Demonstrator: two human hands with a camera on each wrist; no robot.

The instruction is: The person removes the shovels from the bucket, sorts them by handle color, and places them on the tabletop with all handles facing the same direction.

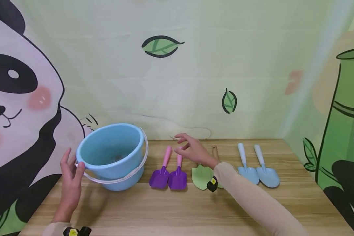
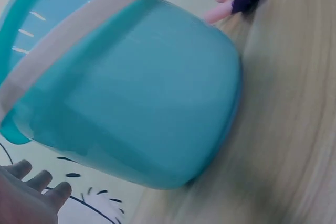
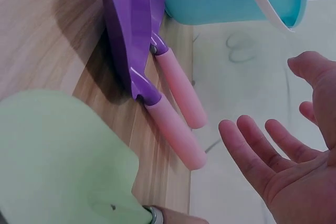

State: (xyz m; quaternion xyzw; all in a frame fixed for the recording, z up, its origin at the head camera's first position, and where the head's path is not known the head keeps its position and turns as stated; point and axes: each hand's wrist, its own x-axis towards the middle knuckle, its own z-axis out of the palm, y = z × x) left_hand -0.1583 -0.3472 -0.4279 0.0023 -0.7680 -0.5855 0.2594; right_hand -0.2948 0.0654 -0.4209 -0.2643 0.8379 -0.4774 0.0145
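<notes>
A light blue bucket with a white handle stands on the wooden table at the left. Beside its left side is my left hand, fingers spread and loosely bent; whether the thumb touches the bucket I cannot tell. My right hand hovers around the pink handles of two purple toy shovels, the left shovel and the right shovel. Its fingers are parted and hold nothing in the right wrist view. Under the right forearm lies a green leaf-shaped shovel with a wooden handle, partly hidden.
Two light blue shovels, one beside the other, lie further right. Behind the table hangs a pale green backdrop printed with leaves, a panda and bamboo.
</notes>
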